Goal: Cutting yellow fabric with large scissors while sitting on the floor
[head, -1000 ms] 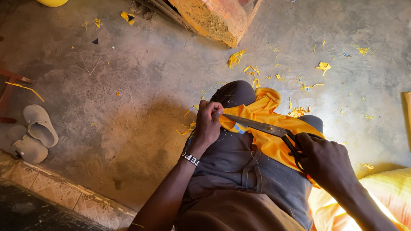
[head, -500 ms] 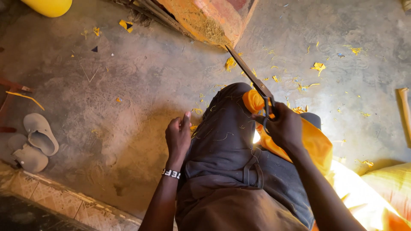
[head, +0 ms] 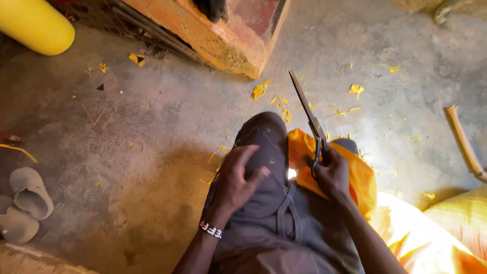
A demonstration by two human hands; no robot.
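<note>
Open floor to the left, clutter ahead and to the right

The left hand (head: 238, 180) rests on the knee with bare concrete floor (head: 127, 167) wide open beside it, only sandals (head: 25, 203) far off at the edge. Ahead, the orange block (head: 218, 40) and yellow cylinder (head: 35, 25) wall off the top. The right hand (head: 332, 175) holds scissors (head: 307, 109) pointing up into free air, with orange cloth (head: 355, 172) just beneath and a curved stick (head: 464, 144) well off to the right.

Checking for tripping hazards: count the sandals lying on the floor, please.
2, both at the left edge of the floor: one sandal lies sole-up, the other sandal just below it. More may lie out of frame.
</note>
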